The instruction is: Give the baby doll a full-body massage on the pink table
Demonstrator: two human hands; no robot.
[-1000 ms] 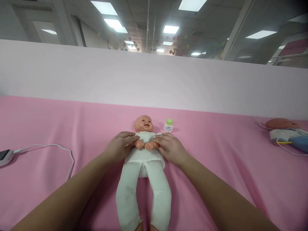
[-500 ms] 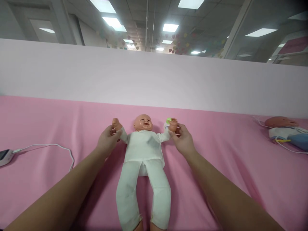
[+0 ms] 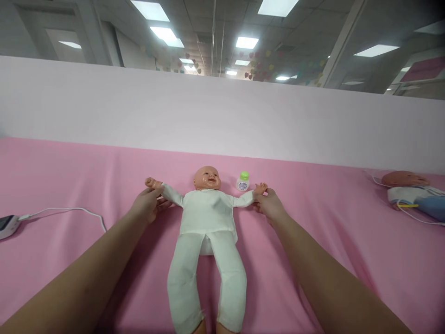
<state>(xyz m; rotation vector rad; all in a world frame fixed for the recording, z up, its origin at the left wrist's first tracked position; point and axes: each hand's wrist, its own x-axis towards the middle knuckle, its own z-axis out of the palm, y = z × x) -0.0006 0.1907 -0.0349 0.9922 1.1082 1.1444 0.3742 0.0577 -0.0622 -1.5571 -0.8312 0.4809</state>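
Observation:
A baby doll [image 3: 208, 211] in a white top and white trousers lies on its back on the pink cloth, its head away from me and both arms stretched out sideways. My left hand [image 3: 150, 203] grips the doll's arm on the left at the wrist, thumb on top and fingers beneath. On the other side my right hand [image 3: 269, 204] pinches the opposite wrist of the doll. A small bottle [image 3: 243, 182] with a green cap is beside the doll's head, close to its forearm on the right.
The pink cloth [image 3: 313, 222] meets a white panel [image 3: 215, 116] at the back. A white device [image 3: 9, 226] with a cable lies at the far left. Another doll [image 3: 413, 192], in white and blue with thin tubing, lies at the far right. Glass rises behind the panel.
Both hands have moved outward and slightly down, spreading the doll's arms from raised to nearly straight sideways. The bottle, partly hidden before, now shows whole.

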